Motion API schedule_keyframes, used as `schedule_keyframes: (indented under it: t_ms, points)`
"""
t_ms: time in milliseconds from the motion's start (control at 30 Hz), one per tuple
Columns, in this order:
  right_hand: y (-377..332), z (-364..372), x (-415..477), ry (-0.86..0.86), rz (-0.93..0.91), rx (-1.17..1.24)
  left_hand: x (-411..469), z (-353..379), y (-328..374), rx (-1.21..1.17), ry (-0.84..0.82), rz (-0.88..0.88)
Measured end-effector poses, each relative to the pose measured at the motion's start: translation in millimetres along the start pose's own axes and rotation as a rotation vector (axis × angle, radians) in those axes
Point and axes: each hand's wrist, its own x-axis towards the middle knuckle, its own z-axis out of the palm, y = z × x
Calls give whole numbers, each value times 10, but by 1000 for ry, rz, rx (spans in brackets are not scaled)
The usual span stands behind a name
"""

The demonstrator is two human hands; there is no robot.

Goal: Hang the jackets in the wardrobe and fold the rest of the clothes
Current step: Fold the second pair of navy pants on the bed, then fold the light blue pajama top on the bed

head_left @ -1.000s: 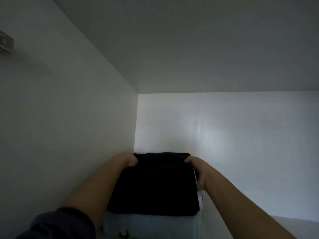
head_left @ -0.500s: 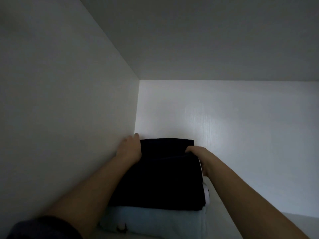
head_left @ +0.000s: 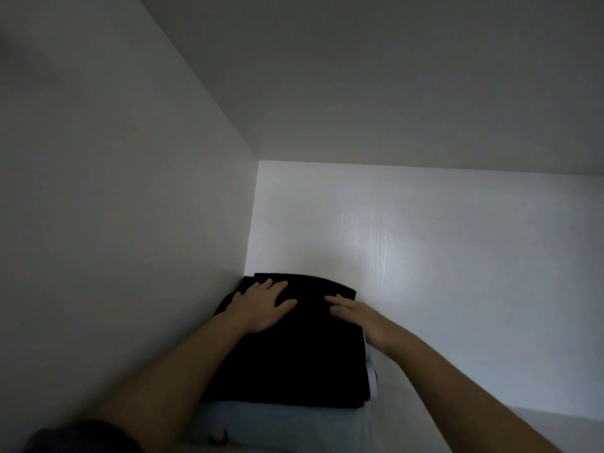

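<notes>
A folded black garment (head_left: 294, 358) lies on top of a stack in the back left corner of a white wardrobe compartment. Under it is a folded pale blue garment (head_left: 281, 426), and a white edge of another piece (head_left: 371, 377) shows at the stack's right side. My left hand (head_left: 261, 305) lies flat on the far left part of the black garment with fingers spread. My right hand (head_left: 356, 317) rests flat on its far right part, fingers straight. Neither hand holds anything.
The compartment's left wall (head_left: 114, 223) stands right against the stack, and the back wall (head_left: 425, 256) is just behind it. The white shelf floor (head_left: 555, 429) stretches to the right of the stack. The ceiling panel (head_left: 392, 76) is close overhead.
The black garment has slid deeper into the corner. Both hands let go of its far corners and now lie flat on top of it.
</notes>
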Motion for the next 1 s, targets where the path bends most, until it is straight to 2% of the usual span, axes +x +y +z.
schedule_keyframes:
  t_ms: [133,300,500,633,800,1000]
  points:
    - [0,-313,-601,211,22,-60,-276,-262,194,136,301,74]
    - [-82,-699,-1906,364,57,-317,-962,-550,1022,-97,395,280]
    - [-434,-810,-4113,498,72,-551,-2348,-748,2239,-264,263,606]
    - [-684,-622,-5881,656,158,-497,-3654,-667,3123,-464,191,831]
    - [-1062,-102,-8047,884,439,-372,-5513,-283,4269,-860,-74,1099]
    - [-1586,587,-10051,1219,824,-314,-7739,42,5307,-1173,-466,1261]
